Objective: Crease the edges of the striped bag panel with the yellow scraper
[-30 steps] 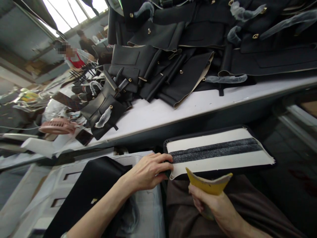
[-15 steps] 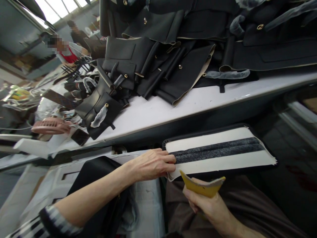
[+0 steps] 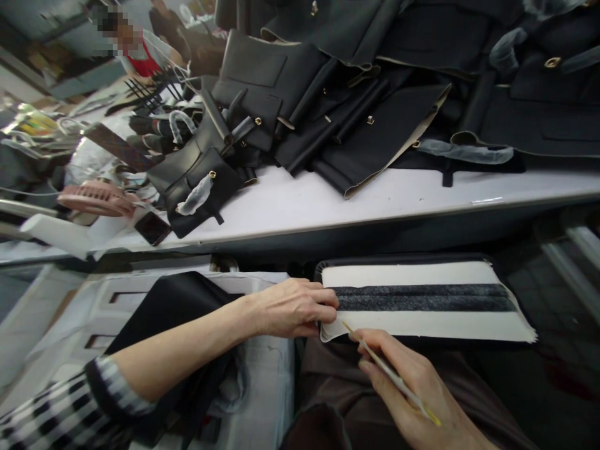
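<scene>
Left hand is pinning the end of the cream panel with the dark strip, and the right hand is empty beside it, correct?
Not quite. The left hand does pin the cream panel, but the right hand is not empty: the head view shows it holding a thin yellow card, seen edge-on.

There is one view only, taken from the person's head and aimed forward and down, so the white worktop (image 3: 328, 209) serves as the landmark: its front edge runs across the middle of the frame, tilted slightly, with the camera on the near side of it and somewhat above it. Below and nearer than that edge the hands (image 3: 295, 307) lie close under the lens over the lap, while beyond the edge the view reaches across a heap of black leather pieces (image 3: 375, 119) to another person (image 3: 135, 47) far off at the upper left.
</scene>
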Demonstrator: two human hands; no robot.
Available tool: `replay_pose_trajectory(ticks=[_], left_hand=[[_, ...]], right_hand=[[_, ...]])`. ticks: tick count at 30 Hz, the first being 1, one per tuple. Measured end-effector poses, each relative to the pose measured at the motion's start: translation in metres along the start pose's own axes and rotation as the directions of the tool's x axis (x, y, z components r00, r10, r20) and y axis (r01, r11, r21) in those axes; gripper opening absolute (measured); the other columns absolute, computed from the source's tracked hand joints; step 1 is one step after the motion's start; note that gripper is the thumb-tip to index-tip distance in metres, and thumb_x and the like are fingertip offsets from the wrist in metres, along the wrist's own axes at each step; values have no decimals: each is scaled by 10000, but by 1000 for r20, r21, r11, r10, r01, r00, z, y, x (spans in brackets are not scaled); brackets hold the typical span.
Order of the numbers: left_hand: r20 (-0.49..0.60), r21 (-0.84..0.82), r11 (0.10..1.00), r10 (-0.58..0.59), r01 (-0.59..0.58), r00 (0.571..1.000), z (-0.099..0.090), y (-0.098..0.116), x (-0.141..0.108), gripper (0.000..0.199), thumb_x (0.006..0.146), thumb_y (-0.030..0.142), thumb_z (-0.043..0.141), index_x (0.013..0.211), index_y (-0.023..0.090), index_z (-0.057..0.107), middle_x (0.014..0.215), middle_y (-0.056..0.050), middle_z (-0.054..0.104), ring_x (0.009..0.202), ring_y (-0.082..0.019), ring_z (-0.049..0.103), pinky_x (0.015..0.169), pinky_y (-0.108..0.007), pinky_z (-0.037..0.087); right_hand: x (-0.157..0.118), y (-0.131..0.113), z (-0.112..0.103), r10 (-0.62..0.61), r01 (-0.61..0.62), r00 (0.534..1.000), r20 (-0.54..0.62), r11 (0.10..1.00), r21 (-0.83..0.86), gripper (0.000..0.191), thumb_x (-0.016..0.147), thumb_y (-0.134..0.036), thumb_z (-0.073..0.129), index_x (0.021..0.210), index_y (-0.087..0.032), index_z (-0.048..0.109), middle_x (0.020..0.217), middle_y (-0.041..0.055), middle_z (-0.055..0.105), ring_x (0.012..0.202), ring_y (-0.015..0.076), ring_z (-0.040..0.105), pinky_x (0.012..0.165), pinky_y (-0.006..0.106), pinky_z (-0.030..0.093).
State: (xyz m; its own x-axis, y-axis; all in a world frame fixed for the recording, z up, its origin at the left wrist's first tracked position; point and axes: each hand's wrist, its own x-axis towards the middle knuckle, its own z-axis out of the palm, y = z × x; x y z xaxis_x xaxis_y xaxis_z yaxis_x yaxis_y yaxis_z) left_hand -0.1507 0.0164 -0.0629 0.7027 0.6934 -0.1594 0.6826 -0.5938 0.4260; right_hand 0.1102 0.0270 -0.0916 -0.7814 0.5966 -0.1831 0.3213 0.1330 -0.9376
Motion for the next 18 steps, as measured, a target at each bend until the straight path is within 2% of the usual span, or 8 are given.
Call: replay_pose_trajectory(ticks=[3,5,10,14,18], left_hand=[[-13,-70,998,-3,2,1000,2,-1,-2,106,875,315,632,882,229,570,1035,-15,611,895,-160,575,753,-302,450],[-37,-105,994,-20,17,999,5,-1,-3,88,865,294,645,899,237,588,1040,-18,608,887,-159,578,754,-291,452],[-111,-224,971,-116,88,987,17,0,-12,83,862,276,645,912,222,607,1090,-40,602,898,-159,597,770,-258,454],[-246,-366,918,-255,155,935,38,6,-24,104,832,249,671,886,195,601,1182,-63,580,1016,-179,595,840,-246,466],[-332,-423,889,-333,176,883,50,13,-29,103,835,226,651,927,200,615,1201,-68,583,1064,-189,584,902,-270,466]], right_hand=[[2,-2,6,31,-31,999,15,999,24,212,950,-254,462,1158,-267,505,1088,12,587,979,132,580,881,213,443],[5,-4,10,41,-41,999,8,998,38,235,944,-243,472,1177,-272,489,1052,-3,582,948,123,573,865,210,438],[15,-8,20,25,-25,1000,2,997,74,114,932,-236,491,1037,-249,533,935,-16,582,848,125,566,787,226,438],[21,-6,32,52,-50,998,-26,997,56,109,908,-205,510,1010,-241,529,884,-17,580,797,133,560,744,245,430],[31,-14,41,-24,24,1000,-8,997,-69,77,878,-175,506,941,-214,525,918,18,584,843,161,560,766,281,423]])
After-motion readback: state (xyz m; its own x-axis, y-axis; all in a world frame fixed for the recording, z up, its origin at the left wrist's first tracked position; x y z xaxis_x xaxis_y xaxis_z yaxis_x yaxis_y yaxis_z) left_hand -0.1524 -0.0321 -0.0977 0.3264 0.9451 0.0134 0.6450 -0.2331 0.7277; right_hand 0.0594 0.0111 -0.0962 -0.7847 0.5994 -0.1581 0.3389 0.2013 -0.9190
